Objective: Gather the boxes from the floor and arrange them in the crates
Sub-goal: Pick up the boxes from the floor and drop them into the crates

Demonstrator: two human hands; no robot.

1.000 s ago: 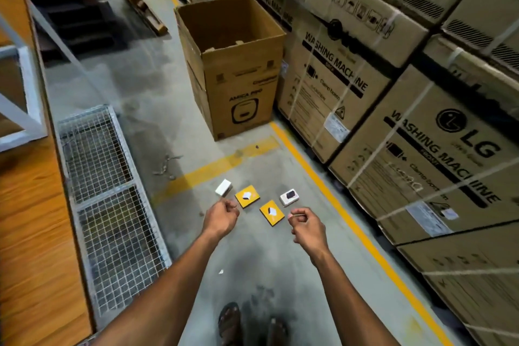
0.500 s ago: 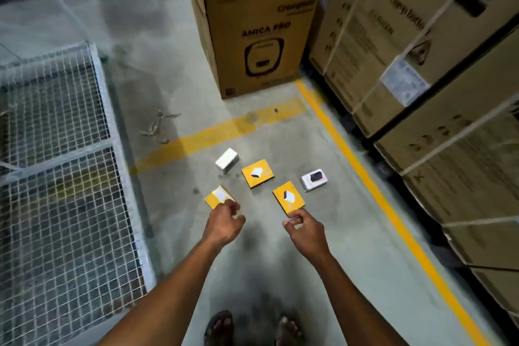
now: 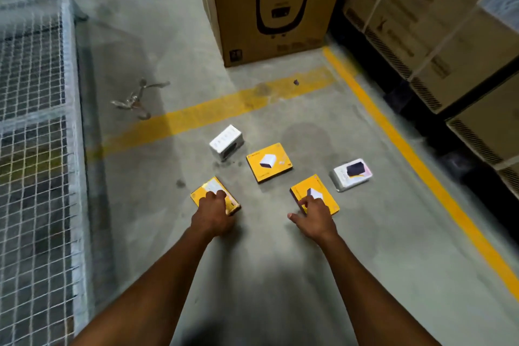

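Five small boxes lie on the concrete floor. My left hand (image 3: 213,213) grips the left yellow box (image 3: 202,194), fingers curled over its top. My right hand (image 3: 316,219) holds the near corner of the right yellow box (image 3: 324,191), with its fingers bent on the top and its thumb spread to the left. A third yellow box (image 3: 269,162) lies flat between and beyond them. A white box (image 3: 226,142) stands to the far left of it. A white box with a dark picture (image 3: 352,174) lies to the right. The wire mesh crate (image 3: 33,121) stands along the left.
A tall brown carton (image 3: 269,8) stands straight ahead on the floor. Stacked strapped cartons (image 3: 449,36) wall off the right side behind a yellow floor line (image 3: 421,157). A scrap of crumpled plastic (image 3: 137,98) lies near the crate.
The view has dropped closer to the floor. Both hands have reached forward and down onto the two nearest yellow boxes. The left yellow box came into sight half a second ago.
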